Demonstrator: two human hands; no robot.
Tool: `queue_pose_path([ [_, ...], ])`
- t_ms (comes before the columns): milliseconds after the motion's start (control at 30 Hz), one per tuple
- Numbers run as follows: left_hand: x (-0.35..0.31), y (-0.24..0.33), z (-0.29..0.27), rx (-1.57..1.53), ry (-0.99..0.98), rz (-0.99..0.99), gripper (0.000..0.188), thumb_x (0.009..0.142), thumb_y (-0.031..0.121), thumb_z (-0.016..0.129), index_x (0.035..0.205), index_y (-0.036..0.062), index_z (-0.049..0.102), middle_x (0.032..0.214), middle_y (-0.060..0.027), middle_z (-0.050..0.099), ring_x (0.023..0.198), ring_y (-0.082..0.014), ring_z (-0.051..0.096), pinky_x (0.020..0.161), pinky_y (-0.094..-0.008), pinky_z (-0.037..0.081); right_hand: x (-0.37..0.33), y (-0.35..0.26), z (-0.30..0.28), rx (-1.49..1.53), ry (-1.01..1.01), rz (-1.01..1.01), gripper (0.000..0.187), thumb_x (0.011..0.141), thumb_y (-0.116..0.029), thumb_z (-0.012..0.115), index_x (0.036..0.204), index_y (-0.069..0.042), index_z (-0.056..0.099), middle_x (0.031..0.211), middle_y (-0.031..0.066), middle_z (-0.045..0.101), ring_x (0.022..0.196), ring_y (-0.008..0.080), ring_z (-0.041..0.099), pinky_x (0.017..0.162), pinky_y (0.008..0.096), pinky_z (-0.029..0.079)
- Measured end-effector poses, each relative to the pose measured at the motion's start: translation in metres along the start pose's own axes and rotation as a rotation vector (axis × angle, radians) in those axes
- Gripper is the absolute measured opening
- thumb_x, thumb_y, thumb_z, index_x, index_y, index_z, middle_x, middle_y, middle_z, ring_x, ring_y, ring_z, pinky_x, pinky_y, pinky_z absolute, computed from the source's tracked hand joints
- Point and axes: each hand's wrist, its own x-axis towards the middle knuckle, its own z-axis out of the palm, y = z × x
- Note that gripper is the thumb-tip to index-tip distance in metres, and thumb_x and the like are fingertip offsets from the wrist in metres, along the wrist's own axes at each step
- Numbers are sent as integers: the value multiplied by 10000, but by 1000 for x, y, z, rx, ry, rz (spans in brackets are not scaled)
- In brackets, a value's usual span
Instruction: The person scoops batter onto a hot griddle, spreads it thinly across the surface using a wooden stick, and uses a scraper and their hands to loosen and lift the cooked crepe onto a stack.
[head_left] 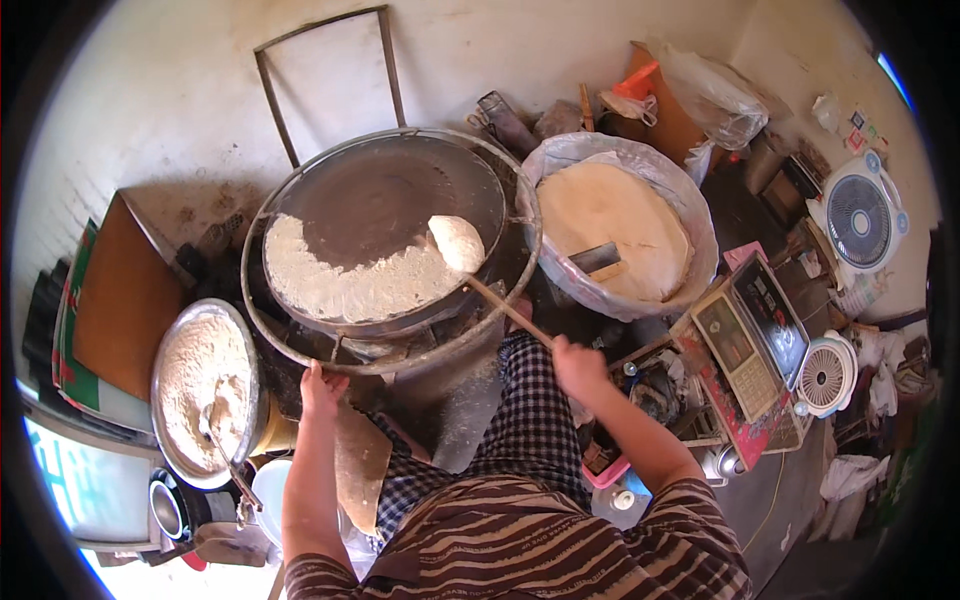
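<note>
A wide round griddle point(380, 190) stands before me inside a metal ring point(430, 362). Pale batter point(325, 275) coats its left and near parts in a rough crescent; the far middle is bare and dark. My right hand point(580, 370) grips a long wooden stick point(515, 312), which slants up to a thick mound of batter point(459, 243) at the griddle's right side. The stick's far end is hidden at the mound. At the ring's near left edge, my left hand point(321, 390) has its fingers closed round the metal.
Left of me, a metal bowl point(158, 375) holds batter and a ladle point(207, 420). A plastic-lined tub point(705, 215) at the right contains stacked thin flatbreads point(610, 210) with a dark-bladed scraper point(597, 258) on top. Further right are a scale point(735, 340) and fans point(860, 222).
</note>
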Motion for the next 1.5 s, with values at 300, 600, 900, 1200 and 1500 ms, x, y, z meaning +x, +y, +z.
queue_pose_path([
  [300,29,-3,-30,-272,17,-44,459,924,456,552,1119,49,469,1129,-111,515,985,-276,548,880,-415,468,26,-55,-6,251,-31,-134,120,875,-153,473,904,-39,500,760,222,659,687,377,666,598,496,521],
  [600,-26,-34,10,-249,-122,-109,401,943,423,532,1097,56,477,1081,-114,537,979,-292,565,919,-436,476,40,-42,-21,340,-65,86,184,905,-203,477,946,-27,512,761,216,657,698,397,655,623,500,514],
  [900,16,5,-26,9,-78,31,404,971,415,471,1203,86,470,1145,-116,537,1026,-295,563,864,-455,495,34,-7,-16,224,-25,54,139,858,-151,490,916,-34,537,759,183,661,700,343,674,603,464,532],
  [1200,0,-14,-13,-271,-103,-64,545,938,460,520,1213,7,392,1244,-192,473,1141,-334,499,999,-453,430,0,-44,4,223,-25,-215,153,867,-141,467,966,-35,516,737,170,651,696,327,675,574,467,523],
  [1500,-21,-38,31,-101,72,7,281,972,406,477,1018,131,516,969,-59,639,817,-182,609,720,-373,516,40,-57,7,295,57,-14,184,892,-181,466,965,-24,529,733,185,657,691,358,667,605,463,526],
])
